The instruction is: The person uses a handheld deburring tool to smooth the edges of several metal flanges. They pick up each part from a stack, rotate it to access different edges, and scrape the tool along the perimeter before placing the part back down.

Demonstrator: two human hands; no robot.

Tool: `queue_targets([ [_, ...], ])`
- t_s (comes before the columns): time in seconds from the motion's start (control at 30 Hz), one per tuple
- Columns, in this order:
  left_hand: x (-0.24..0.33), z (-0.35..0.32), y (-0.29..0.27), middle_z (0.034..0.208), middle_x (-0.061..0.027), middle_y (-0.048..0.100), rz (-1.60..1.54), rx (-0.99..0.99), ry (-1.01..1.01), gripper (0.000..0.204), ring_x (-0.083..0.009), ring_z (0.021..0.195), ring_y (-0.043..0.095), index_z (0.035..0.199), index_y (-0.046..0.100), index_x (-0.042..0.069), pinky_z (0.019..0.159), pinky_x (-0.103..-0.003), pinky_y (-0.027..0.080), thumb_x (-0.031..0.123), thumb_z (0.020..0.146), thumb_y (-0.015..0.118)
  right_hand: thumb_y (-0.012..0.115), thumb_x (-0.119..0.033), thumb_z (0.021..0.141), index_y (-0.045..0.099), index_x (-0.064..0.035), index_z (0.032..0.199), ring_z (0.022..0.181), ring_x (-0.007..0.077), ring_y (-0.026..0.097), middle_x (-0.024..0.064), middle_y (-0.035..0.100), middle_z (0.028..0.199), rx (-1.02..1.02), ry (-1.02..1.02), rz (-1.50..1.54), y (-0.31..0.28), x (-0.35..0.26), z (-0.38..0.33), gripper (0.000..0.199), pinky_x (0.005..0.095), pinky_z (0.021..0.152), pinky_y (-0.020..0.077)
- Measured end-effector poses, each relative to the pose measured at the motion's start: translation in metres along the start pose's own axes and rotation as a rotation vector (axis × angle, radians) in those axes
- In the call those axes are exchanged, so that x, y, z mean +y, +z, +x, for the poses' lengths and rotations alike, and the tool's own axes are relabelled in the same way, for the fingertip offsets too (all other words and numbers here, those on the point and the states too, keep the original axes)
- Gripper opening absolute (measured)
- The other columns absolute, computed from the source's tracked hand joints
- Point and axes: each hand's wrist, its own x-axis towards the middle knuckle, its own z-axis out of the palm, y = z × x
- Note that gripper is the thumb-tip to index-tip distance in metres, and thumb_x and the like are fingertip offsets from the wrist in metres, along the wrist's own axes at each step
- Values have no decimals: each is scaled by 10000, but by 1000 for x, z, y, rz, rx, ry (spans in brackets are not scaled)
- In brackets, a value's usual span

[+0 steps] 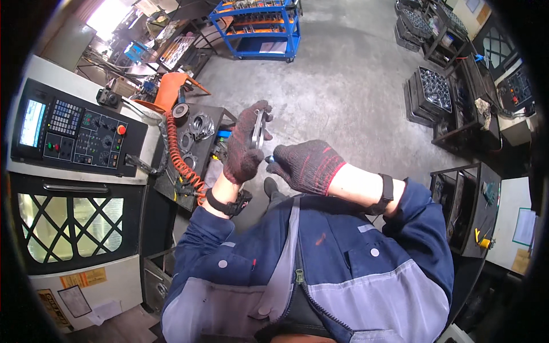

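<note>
Both my hands wear dark knit gloves with red flecks and are raised in front of my chest. My left hand (245, 146) is closed round a flat, silvery metal part (258, 128) seen nearly edge-on, its thumb at the lower end. Just to the right, my right hand (306, 166) is closed, fingers bent toward the part. A small bluish, shiny tip (269, 159) shows at its fingertips; what it belongs to is hidden in the glove. The two hands are close together with a narrow gap between them.
At left stands a machine with a control panel (77, 128) and a latticed door window. A dark bench (197, 114) beside it bears metal rings (201, 125) and a coiled orange air hose (182, 166). A blue cart (260, 46) stands ahead; crates of parts (433, 88) stand at right.
</note>
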Motion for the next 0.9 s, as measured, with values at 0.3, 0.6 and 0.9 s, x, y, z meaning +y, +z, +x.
queue_targets([
  [0.3,-9,-20,2,1364,-111,591,86,-99,6,812,-194,1130,612,1499,466,17,898,-338,549,521,901,683,536,-477,1027,669,-92,1061,882,420,714,201,727,910,82,172,-12,-29,34,17,409,526,762,555],
  [0.6,29,-17,4,1514,-281,468,-947,-5,-261,1090,-450,1321,554,1608,284,54,928,-582,586,749,853,651,677,-579,916,692,-113,1175,981,352,738,172,752,990,-25,345,253,4,47,-10,533,438,858,571],
  [0.9,10,-28,4,1507,-249,476,-1396,1,-480,1012,-406,1325,529,1514,397,-17,1134,-586,406,812,932,408,812,-507,836,683,-91,1175,834,279,768,144,754,904,286,234,316,-21,33,15,552,394,742,601],
])
